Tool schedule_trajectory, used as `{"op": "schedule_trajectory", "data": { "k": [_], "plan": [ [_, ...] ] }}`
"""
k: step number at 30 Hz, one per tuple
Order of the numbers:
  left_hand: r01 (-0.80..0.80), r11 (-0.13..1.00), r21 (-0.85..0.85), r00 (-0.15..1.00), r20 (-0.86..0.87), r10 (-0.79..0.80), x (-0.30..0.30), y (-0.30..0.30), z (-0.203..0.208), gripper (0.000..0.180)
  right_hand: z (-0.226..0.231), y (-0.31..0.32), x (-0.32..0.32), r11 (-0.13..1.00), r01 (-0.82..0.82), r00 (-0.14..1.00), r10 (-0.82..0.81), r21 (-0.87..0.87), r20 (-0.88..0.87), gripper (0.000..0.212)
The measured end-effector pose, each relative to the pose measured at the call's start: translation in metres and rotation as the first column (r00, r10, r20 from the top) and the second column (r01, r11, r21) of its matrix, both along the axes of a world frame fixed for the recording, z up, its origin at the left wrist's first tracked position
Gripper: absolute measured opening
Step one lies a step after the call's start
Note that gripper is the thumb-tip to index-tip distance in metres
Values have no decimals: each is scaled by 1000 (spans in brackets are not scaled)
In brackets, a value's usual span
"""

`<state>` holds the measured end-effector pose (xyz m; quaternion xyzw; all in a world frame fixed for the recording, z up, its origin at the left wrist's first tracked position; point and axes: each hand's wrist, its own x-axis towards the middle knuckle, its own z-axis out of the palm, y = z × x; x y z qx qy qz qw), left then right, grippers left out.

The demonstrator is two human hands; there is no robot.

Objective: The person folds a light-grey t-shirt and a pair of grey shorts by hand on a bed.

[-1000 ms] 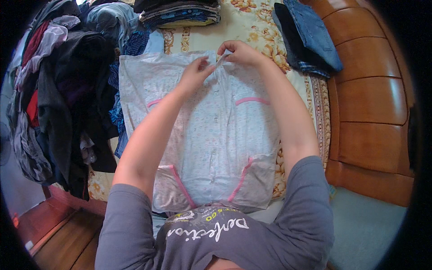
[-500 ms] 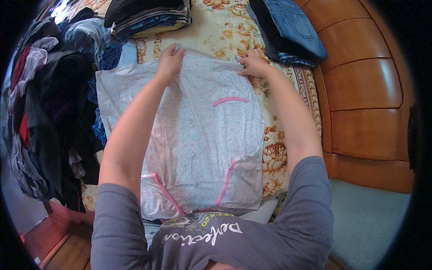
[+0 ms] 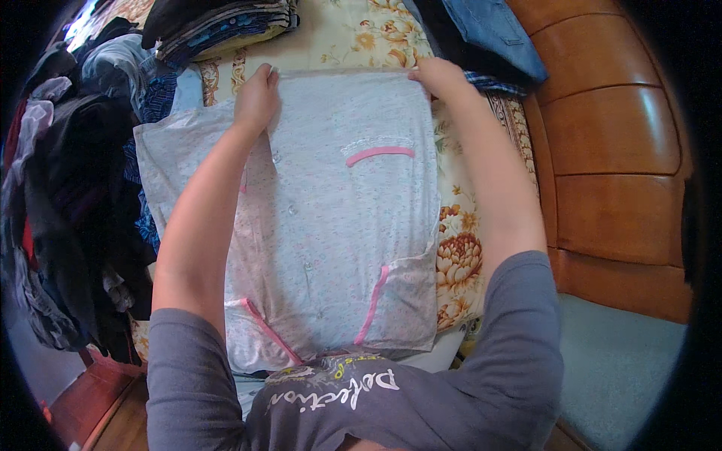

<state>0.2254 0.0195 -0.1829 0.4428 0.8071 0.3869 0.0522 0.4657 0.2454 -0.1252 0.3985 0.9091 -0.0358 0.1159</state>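
Left hand (image 3: 257,99) and right hand (image 3: 442,78) are gripping a pale, finely patterned, pink-trimmed fabric top (image 3: 346,214) by its far edge; any uneven tugging is risking creases!

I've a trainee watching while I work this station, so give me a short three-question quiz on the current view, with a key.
1. Multiple choice: which edge of the pale pajama top do the left hand and right hand hold?
A) the edge nearest the person's body
B) the edge farthest from the person's body
C) neither of these

2. True or false: the blue jeans lie nearer the right hand than the left.

3. Fill in the blank: the curved band on the top's chest is coloured ____.

Key: 1. B; 2. True; 3. pink.
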Motion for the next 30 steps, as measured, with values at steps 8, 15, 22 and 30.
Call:
{"op": "schedule_trajectory", "data": {
  "k": [8,15,22,30],
  "plan": [
    [128,985,-117,987,111,-115,-38,-1,-29,28,-65,-19,4,974,135,962,-84,185,-261,41],
    [182,977,-115,782,619,-72,-26,-1,-16,25,-55,-32,4,942,325,902,-281,86,-326,40],
    [256,962,-94,881,432,-193,-30,-11,-21,25,-52,-44,18,951,304,895,-304,-54,-327,46],
    [219,795,-566,906,-185,-381,-13,-14,22,31,-42,-29,36,653,171,679,-621,-738,-393,32]
  ]
}}
